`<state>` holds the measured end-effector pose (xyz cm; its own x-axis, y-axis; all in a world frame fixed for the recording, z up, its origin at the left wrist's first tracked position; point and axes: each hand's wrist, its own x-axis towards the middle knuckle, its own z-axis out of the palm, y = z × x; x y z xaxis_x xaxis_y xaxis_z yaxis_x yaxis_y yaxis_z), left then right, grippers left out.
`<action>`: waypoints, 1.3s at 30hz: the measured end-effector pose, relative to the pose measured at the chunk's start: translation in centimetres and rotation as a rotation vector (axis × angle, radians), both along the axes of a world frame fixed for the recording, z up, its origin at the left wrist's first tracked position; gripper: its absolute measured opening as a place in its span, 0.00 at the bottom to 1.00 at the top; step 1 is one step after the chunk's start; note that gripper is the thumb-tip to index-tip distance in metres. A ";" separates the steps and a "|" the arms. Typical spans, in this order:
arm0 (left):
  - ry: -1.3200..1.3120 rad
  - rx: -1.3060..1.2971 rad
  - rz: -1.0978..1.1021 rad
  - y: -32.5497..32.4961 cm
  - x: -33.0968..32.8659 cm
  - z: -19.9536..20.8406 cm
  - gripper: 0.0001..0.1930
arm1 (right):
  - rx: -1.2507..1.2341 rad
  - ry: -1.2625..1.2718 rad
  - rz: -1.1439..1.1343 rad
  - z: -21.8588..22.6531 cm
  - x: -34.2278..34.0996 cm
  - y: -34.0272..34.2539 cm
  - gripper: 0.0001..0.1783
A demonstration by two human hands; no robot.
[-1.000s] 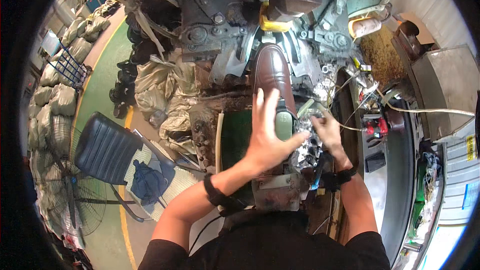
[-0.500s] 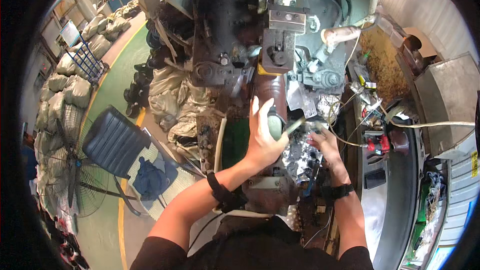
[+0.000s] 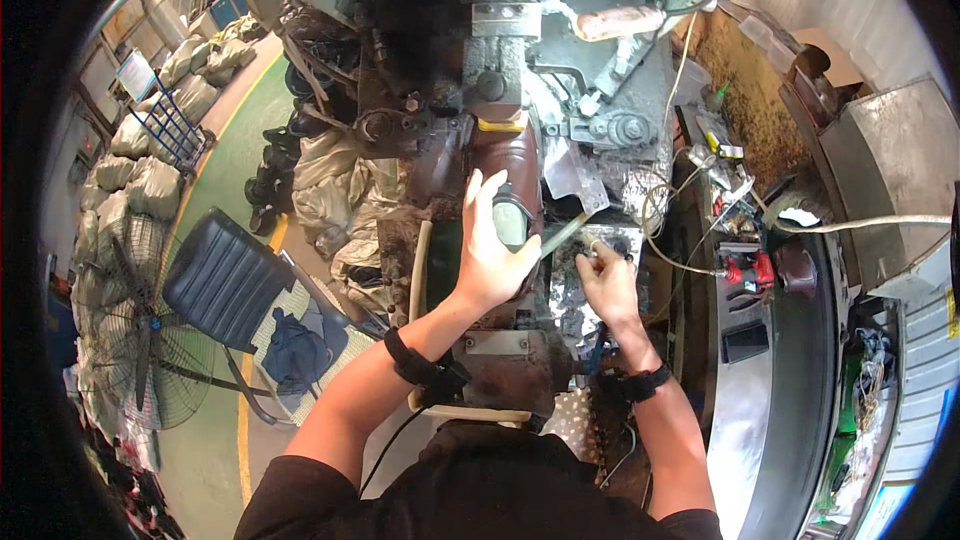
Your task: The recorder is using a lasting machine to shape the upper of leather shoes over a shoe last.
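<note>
My left hand (image 3: 494, 258) lies along the left and near side of a brown leather boot (image 3: 508, 157), its fingers stretched upward. The boot points into the machine and has a pale green oval end (image 3: 511, 224) facing me. A thin flat greyish strip (image 3: 566, 235) sits at my left thumb and slants up to the right; the hand seems to hold it. Right of that, my right hand (image 3: 609, 288) is closed, fingertips pinched together over a worn, shiny metal surface (image 3: 570, 308). Whatever is between those fingertips is too small to name.
A machine head (image 3: 493, 80) stands over the boot. At the right are a red power tool (image 3: 750, 270), a dark phone-like slab (image 3: 744, 343) and a hanging hose (image 3: 880, 222). A black chair (image 3: 222, 275), a fan (image 3: 150, 340) and stuffed sacks (image 3: 130, 180) stand left.
The whole view has shifted, so the machine sits further left. My right fingers, blurred and apart before, are now drawn together. My left hand stays by the boot with the strip.
</note>
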<state>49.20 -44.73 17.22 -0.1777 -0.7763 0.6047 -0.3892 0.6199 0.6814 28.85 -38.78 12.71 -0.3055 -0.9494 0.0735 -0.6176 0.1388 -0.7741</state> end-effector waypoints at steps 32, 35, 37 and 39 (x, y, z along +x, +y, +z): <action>0.005 0.106 0.008 1.3 -0.2 -0.9 0.53 | -0.093 -0.061 -0.064 -1.6 -0.7 -0.4 0.19; 0.005 0.079 0.010 1.3 -0.3 -1.0 0.53 | -0.086 -0.061 -0.073 -1.6 -0.8 -0.4 0.20; 0.022 0.082 -0.007 1.2 -0.3 -1.1 0.53 | -0.091 -0.057 -0.078 -1.9 -0.9 -0.5 0.19; 0.011 0.067 0.003 1.2 -0.1 -1.3 0.53 | -0.086 -0.046 -0.069 -1.5 -0.7 -0.5 0.18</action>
